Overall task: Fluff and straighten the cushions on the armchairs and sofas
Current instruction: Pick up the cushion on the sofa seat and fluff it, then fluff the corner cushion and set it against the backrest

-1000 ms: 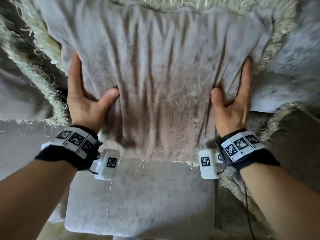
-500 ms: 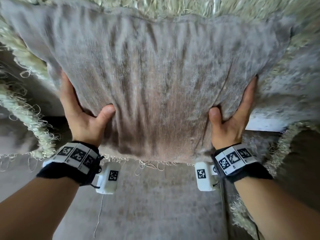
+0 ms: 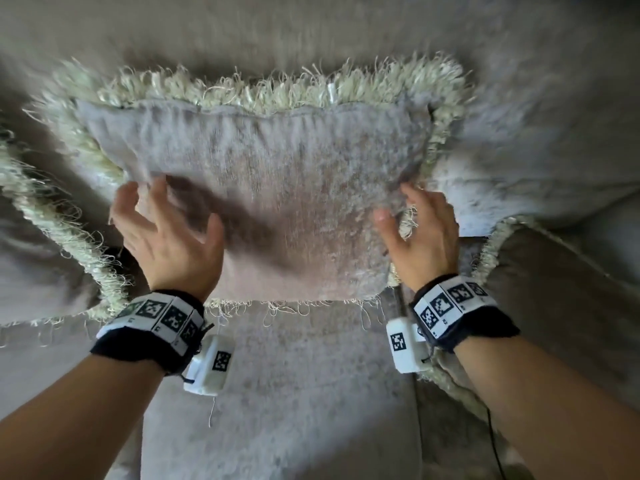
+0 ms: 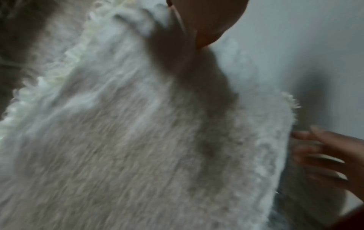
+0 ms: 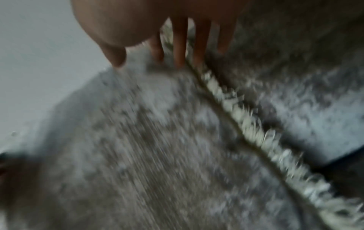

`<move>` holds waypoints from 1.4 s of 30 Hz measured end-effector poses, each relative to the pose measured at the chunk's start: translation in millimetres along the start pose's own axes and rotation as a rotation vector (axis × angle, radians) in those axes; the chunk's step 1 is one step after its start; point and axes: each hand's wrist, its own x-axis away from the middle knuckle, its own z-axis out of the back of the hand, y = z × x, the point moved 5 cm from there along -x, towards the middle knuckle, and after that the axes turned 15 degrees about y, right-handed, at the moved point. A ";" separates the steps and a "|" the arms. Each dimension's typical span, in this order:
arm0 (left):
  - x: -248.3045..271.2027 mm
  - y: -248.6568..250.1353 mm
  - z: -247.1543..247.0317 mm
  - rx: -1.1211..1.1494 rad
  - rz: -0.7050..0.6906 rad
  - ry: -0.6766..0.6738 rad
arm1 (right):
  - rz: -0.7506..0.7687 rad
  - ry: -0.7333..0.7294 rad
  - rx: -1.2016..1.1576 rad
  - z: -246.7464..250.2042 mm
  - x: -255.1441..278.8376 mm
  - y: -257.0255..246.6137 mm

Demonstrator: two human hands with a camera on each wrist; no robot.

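L hand point(image 3: 173, 233) is open, fingers spread and relaxed, hovering at the cushion point(image 3: 277, 188) lower-left face. Motion blur, so can't tell if fingertips actually touch. R hand point(image 3: 424, 237) also open, fingers straight, lying along the cushion's right edge w/ fringe point(image 3: 408, 220) strands under the thumb; gripping nothing. R wrist view agrees: straight fingers point(image 5: 180, 51) at the fringed seam.

Cushion pos: upright against the sofa backrest point(image 3: 311, 36), bottom edge on the seat point(image 3: 277, 393), roughly centred between a second fringed cushion point(image 3: 38, 237) on the left and another one point(image 3: 561, 271) on the right. Top edge looks near level, face a bit hollow in the middle.

Step in hand, imo: final pat/square-up. To do it well:
- flat palms both sides, equal push inward, so filling moves to centre and cushion doesn't skew
- light taps only, it's soft & free-standing, a hard hit will tip it fwd
- keep fingers off the fringe, loose threads snag
- check top corners filled out, bottom edge parallel to seat front
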 end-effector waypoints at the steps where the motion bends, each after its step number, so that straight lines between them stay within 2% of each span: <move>1: -1.0 17.3 6.1 -0.033 0.000 -0.085 | 0.018 -0.085 0.042 14.2 -0.3 -7.5; 4: -1.4 76.3 17.7 -0.092 -0.120 -0.400 | 0.088 -0.330 0.200 56.7 -1.0 -19.9; 7: 3.6 139.0 27.3 -0.064 -0.261 -0.740 | 0.077 -0.538 0.356 100.2 -2.6 -18.5; 9: 12.2 181.5 35.1 -0.087 -0.425 -0.914 | 0.061 -0.584 0.421 132.5 -8.1 -16.0; 11: 20.3 222.4 43.6 -0.100 -0.549 -0.990 | 0.041 -0.588 0.454 165.5 -16.9 -13.0; 15: 42.5 306.8 63.8 -0.080 -0.740 -0.996 | 0.000 -0.566 0.483 237.4 -31.4 -0.3; 20: 90.3 386.0 92.0 -0.184 -0.948 -0.972 | 0.072 -0.565 0.537 328.7 -31.8 26.0; 26: 158.5 475.4 125.5 -0.293 -1.059 -0.954 | 0.195 -0.626 0.588 428.1 -16.0 90.8; 30: 193.8 528.2 133.3 -0.298 -1.064 -0.953 | 0.257 -0.607 0.641 484.7 -11.2 134.0; 36: 227.2 578.7 115.1 -0.263 -1.067 -0.958 | 0.250 -0.602 0.644 513.6 -23.3 190.3; 42: 237.6 575.7 50.5 -0.227 -1.024 -1.033 | 0.176 -0.587 0.558 484.5 -38.6 235.4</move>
